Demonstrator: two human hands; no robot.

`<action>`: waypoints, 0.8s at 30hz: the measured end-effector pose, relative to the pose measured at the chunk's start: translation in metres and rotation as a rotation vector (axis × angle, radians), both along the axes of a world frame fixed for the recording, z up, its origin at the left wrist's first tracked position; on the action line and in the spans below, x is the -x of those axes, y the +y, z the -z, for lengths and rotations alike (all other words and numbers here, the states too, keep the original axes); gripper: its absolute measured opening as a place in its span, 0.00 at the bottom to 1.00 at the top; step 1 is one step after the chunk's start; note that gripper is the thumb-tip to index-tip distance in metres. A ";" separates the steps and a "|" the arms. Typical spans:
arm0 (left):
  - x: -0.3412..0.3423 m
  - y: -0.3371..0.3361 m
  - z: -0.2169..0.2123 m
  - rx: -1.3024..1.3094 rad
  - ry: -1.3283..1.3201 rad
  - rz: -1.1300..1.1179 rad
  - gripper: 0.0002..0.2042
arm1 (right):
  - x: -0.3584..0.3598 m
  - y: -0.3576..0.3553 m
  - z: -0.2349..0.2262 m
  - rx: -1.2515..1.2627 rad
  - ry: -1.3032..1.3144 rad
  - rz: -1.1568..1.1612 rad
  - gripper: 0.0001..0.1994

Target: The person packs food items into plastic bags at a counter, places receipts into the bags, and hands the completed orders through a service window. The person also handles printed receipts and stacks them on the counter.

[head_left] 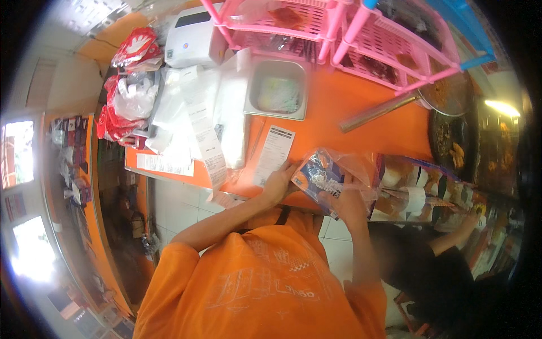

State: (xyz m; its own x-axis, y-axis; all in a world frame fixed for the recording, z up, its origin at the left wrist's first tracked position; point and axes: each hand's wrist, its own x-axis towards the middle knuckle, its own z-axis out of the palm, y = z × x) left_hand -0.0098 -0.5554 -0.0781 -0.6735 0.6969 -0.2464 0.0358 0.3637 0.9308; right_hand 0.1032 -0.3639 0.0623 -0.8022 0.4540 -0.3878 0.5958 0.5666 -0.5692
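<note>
A blue printed package with orange and white patches [320,170] lies inside a clear plastic bag [360,165] at the front edge of the orange table. My left hand [279,184] holds the package's left corner, with its fingertips partly hidden. From the right, my right hand [346,202] grips the package and the bag film, fingers bent over the front. A printed paper receipt [274,151] lies flat on the table just beyond my left hand.
A steel tray [278,113] stands behind the receipt. Clear bags and a curling receipt strip [206,141] cover the left side, near a white printer [195,38]. Pink racks [389,51] stand at the back. At right, another person's arm [460,234] reaches toward a display case.
</note>
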 end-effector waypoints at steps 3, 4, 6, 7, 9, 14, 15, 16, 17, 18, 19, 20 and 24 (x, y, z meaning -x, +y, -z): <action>0.001 -0.002 -0.046 0.316 0.387 0.091 0.36 | -0.006 -0.015 -0.028 -0.441 -0.094 -0.184 0.40; -0.002 0.001 -0.066 0.431 0.445 0.145 0.34 | -0.008 -0.019 -0.039 -0.387 -0.203 -0.250 0.37; -0.012 0.009 -0.105 0.077 0.283 0.061 0.33 | -0.018 -0.024 -0.067 -0.121 -0.591 -0.372 0.32; -0.015 0.013 -0.121 -0.092 0.208 -0.008 0.32 | -0.023 -0.030 -0.080 -0.087 -0.586 -0.495 0.29; -0.025 0.044 -0.134 -0.076 0.399 0.158 0.28 | -0.030 -0.044 -0.103 0.026 -0.651 -0.734 0.26; -0.023 0.072 -0.132 0.054 0.745 0.415 0.16 | -0.044 -0.038 -0.110 0.067 -0.645 -0.845 0.20; -0.021 0.065 -0.137 0.037 0.583 0.397 0.13 | -0.044 -0.031 -0.101 -0.025 -0.398 -0.589 0.19; -0.020 0.053 -0.147 0.095 0.382 0.414 0.10 | -0.041 -0.023 -0.089 -0.106 -0.214 -0.370 0.18; -0.019 0.038 -0.161 -0.109 0.306 0.288 0.09 | -0.034 -0.015 -0.074 -0.298 0.025 -0.479 0.18; -0.019 0.019 -0.178 -0.244 0.188 0.201 0.08 | -0.032 -0.010 -0.064 -0.486 0.269 -0.575 0.18; -0.016 0.003 -0.194 -0.383 0.074 0.113 0.06 | -0.032 -0.004 -0.061 -0.484 0.101 -0.590 0.17; -0.007 -0.010 -0.206 -0.321 0.157 0.147 0.07 | -0.032 0.001 -0.061 -0.485 -0.068 -0.605 0.17; 0.031 -0.050 -0.212 0.003 0.134 0.111 0.10 | -0.050 0.008 -0.123 -0.146 -0.279 -0.444 0.16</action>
State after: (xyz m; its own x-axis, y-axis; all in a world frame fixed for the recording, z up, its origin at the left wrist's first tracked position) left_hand -0.0405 -0.6056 0.1337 -0.6193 0.7683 -0.1617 0.1994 0.3531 0.9141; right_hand 0.1530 -0.3559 0.1857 -0.8048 0.1601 -0.5715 0.3985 0.8594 -0.3204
